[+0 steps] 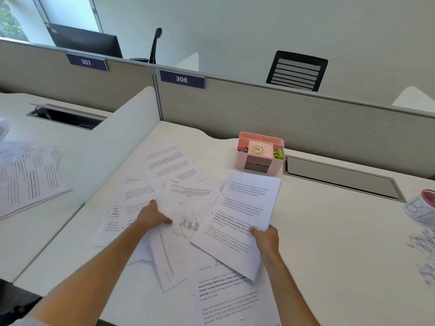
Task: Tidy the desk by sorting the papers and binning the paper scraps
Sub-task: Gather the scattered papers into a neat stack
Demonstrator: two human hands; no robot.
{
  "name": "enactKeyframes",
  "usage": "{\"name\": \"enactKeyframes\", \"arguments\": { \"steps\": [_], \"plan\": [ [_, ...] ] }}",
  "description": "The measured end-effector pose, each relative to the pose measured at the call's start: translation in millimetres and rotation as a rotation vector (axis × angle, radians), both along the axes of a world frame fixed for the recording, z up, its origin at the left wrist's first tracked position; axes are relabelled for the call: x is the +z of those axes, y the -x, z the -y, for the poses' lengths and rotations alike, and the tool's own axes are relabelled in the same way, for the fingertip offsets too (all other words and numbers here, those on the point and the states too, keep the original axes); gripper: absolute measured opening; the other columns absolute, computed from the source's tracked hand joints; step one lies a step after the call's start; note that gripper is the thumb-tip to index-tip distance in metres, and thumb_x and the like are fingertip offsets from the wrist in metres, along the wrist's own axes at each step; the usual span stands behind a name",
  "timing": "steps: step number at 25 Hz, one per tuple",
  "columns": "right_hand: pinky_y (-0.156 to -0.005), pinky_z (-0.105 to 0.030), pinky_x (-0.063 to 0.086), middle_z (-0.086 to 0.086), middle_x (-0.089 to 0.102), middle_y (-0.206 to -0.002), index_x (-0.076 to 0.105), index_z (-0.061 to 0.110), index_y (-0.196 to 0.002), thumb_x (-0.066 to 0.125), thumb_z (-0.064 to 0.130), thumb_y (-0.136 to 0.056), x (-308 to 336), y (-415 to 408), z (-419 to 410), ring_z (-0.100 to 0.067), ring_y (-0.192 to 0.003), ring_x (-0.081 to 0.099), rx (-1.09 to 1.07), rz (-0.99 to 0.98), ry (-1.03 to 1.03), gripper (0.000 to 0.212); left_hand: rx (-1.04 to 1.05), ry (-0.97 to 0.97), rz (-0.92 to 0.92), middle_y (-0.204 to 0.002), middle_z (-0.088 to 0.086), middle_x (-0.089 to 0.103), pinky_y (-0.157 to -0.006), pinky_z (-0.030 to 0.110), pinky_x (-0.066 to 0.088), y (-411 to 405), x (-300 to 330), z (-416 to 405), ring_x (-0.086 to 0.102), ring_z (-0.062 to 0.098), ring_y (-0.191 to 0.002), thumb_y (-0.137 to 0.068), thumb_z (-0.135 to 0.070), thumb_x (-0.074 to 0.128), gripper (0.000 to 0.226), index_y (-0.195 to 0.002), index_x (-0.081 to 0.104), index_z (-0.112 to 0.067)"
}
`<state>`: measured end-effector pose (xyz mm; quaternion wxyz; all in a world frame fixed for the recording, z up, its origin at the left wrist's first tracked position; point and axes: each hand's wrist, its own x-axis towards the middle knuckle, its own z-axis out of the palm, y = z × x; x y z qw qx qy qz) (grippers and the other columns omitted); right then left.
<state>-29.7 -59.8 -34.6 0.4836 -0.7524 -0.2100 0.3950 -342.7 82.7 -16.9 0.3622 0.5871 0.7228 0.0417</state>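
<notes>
The left hand [153, 216] lies on the loose papers [169, 165] spread over the middle of the white bench [329, 231], its thumb pinching a sheet with a drawing [186, 208] at that sheet's left edge. The right hand [264, 237] grips the lower edge of a stack of printed pages [242, 215], thumb on top, and the stack tilts up off the bench, overlapping the drawing sheet and another text sheet [228, 297] lying nearest the camera.

Far left, past a white divider [113, 147], more printed sheets [30, 175] lie on the neighbouring desk. Behind the papers, near the grey partition [282, 114] labelled 306, stands a pink organiser [260, 152] holding a roll of tape and green clips. At the right edge sit a white cup with a pink inside [423, 207] and, nearer the camera, a heap of paper scraps [423, 252], well apart from both hands.
</notes>
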Motion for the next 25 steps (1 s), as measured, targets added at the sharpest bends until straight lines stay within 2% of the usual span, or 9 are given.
{"name": "enactKeyframes", "arguments": {
  "steps": [2, 4, 7, 9, 12, 17, 21, 23, 25],
  "plan": [
    [-0.075, -0.03, 0.055, -0.003, 0.073, -0.091, 0.072, 0.009, -0.102, 0.071, 0.003, -0.082, -3, -6, 0, -0.021, -0.083, 0.069, 0.01, -0.036, 0.018, 0.021, 0.009, 0.018, 0.044, -0.143, 0.017, 0.045, -0.106, 0.04, 0.037, 2, 3, -6, 0.042, 0.035, -0.131, -0.064, -0.019, 0.089, 0.094, -0.142, 0.038, -0.005],
    [-0.084, -0.038, 0.056, -0.008, 0.074, -0.097, 0.071, 0.008, -0.104, 0.07, 0.002, -0.082, -5, -9, 1, -0.026, -0.088, 0.07, 0.034, -0.049, 0.035, 0.022, 0.02, 0.041, 0.074, -0.133, 0.017, 0.053, -0.101, 0.039, 0.044, 3, 2, -7, 0.05, 0.034, -0.122, -0.065, -0.014, 0.088, 0.08, -0.134, 0.05, -0.003],
    [-0.078, -0.03, 0.054, -0.008, 0.074, -0.101, 0.07, 0.009, -0.107, 0.069, 0.003, -0.083, -9, -15, 7, -0.024, -0.087, 0.069, 0.038, -0.007, 0.021, 0.025, 0.057, 0.057, 0.149, -0.103, 0.017, 0.067, -0.084, 0.039, 0.053, 6, -4, -7, 0.064, 0.034, -0.096, -0.067, -0.007, 0.083, 0.04, -0.103, 0.068, 0.002],
    [-0.075, -0.028, 0.052, -0.005, 0.073, -0.102, 0.068, 0.013, -0.108, 0.068, 0.0, -0.082, -10, -21, 13, -0.022, -0.089, 0.068, 0.019, 0.004, -0.019, 0.029, 0.088, 0.036, 0.173, -0.089, 0.018, 0.067, -0.073, 0.034, 0.049, 12, -8, -5, 0.063, 0.03, -0.084, -0.068, -0.007, 0.081, 0.024, -0.086, 0.068, 0.003],
    [-0.088, -0.04, 0.054, -0.004, 0.072, -0.105, 0.066, 0.012, -0.113, 0.065, -0.005, -0.081, -10, -34, 20, -0.026, -0.096, 0.067, -0.035, -0.017, -0.032, 0.037, 0.172, -0.004, 0.215, -0.078, 0.016, 0.064, -0.067, 0.031, 0.041, 22, -18, -4, 0.06, 0.03, -0.079, -0.071, -0.008, 0.08, 0.019, -0.076, 0.066, 0.004],
    [-0.093, -0.053, 0.052, -0.018, 0.07, -0.109, 0.065, -0.002, -0.111, 0.066, -0.013, -0.079, -18, -50, 26, -0.037, -0.098, 0.067, -0.125, -0.263, -0.005, 0.034, 0.265, 0.024, 0.359, -0.092, 0.021, 0.069, -0.079, 0.041, 0.053, 32, -25, -7, 0.066, 0.036, -0.087, -0.081, -0.009, 0.073, 0.021, -0.088, 0.067, 0.01],
    [-0.091, -0.05, 0.053, -0.019, 0.07, -0.109, 0.065, -0.002, -0.111, 0.067, -0.011, -0.08, -20, -53, 26, -0.036, -0.097, 0.068, -0.103, -0.29, 0.008, 0.033, 0.238, 0.079, 0.42, -0.086, 0.019, 0.072, -0.062, 0.032, 0.055, 33, -19, -10, 0.07, 0.032, -0.074, -0.085, -0.012, 0.07, 0.015, -0.086, 0.068, 0.003],
    [-0.09, -0.05, 0.054, -0.018, 0.07, -0.108, 0.066, 0.0, -0.11, 0.066, -0.012, -0.08, -21, -55, 27, -0.035, -0.095, 0.068, -0.085, -0.267, -0.006, 0.032, 0.153, 0.123, 0.421, -0.076, 0.016, 0.071, -0.052, 0.026, 0.051, 34, -15, -9, 0.069, 0.029, -0.063, -0.08, -0.005, 0.071, 0.009, -0.073, 0.067, 0.0],
    [-0.092, -0.052, 0.053, -0.015, 0.071, -0.109, 0.066, 0.003, -0.113, 0.064, -0.012, -0.081, -21, -54, 28, -0.035, -0.097, 0.068, -0.049, -0.247, -0.021, 0.035, 0.047, 0.168, 0.401, -0.071, 0.012, 0.068, -0.049, 0.022, 0.047, 33, -11, -8, 0.067, 0.026, -0.059, -0.074, 0.001, 0.072, 0.012, -0.066, 0.064, -0.005]
  ]
}}
